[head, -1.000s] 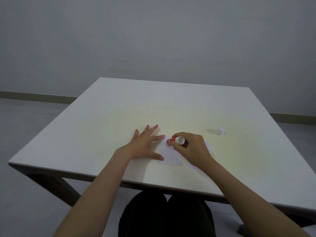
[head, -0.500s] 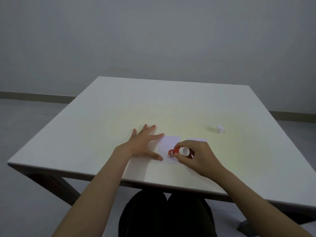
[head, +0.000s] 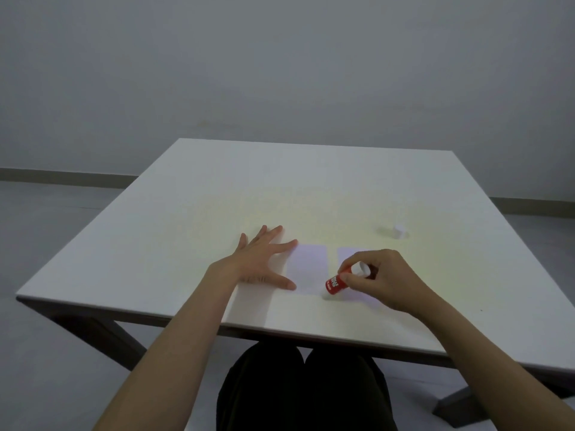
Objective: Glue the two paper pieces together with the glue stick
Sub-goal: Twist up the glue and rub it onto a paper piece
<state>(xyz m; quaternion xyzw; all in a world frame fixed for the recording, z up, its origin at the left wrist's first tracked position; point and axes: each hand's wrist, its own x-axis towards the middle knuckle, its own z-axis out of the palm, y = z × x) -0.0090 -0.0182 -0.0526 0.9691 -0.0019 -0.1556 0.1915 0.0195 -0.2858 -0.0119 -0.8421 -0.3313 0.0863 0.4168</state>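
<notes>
A person is sitting at a white table (head: 186,213), and the right hand (head: 392,281) is pinching a red glue stick (head: 337,281) between thumb and fingertips. Over the last second this hand has been drawing the stick from the far edge of the left paper piece (head: 308,269) down to its near right corner, so a stroke of glue is probably just finishing along that side. The stick is lying tilted, its long axis slanting from the hand down toward the paper's near right corner; the working end is pointing down and to the left, touching or nearly touching the table there, while the white twist end is pointing up into the hand. The left hand (head: 261,259) is staying spread flat, fingers splayed, pressing beside the paper's left edge. The second paper piece (head: 347,255) is lying just right of the first, partly hidden under the right hand. A small white cap (head: 399,230) is standing well beyond it.
</notes>
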